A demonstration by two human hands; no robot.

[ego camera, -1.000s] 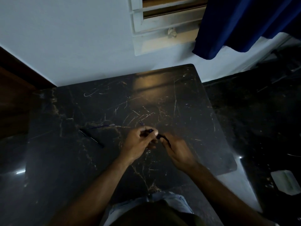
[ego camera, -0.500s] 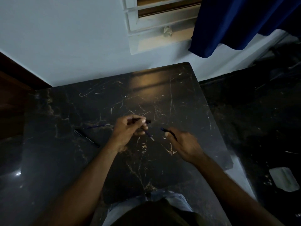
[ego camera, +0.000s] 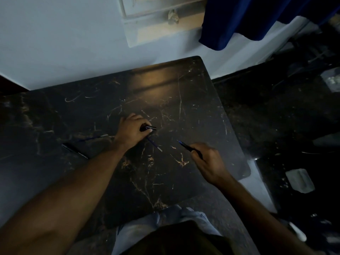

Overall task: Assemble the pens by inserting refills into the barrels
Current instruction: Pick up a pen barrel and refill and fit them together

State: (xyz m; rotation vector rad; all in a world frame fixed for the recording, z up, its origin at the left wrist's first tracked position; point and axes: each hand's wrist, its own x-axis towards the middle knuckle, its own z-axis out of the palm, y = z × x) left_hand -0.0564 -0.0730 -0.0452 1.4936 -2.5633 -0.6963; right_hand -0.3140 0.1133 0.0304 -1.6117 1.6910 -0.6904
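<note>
Two hands apart: my left hand [ego camera: 133,130] clenches a barrel [ego camera: 148,128], right hand [ego camera: 207,159], at four o'clock, pinches a pen piece [ego camera: 189,148]; dim light risks misalignment.

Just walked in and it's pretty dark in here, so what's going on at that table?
A person is putting pens together at a dark marble table. The left hand grips a dark pen part with a thin blue refill sticking out below it. The right hand, held apart from the left, holds another pen piece, tip forward. A spare refill and a black barrel lie further left.
</note>
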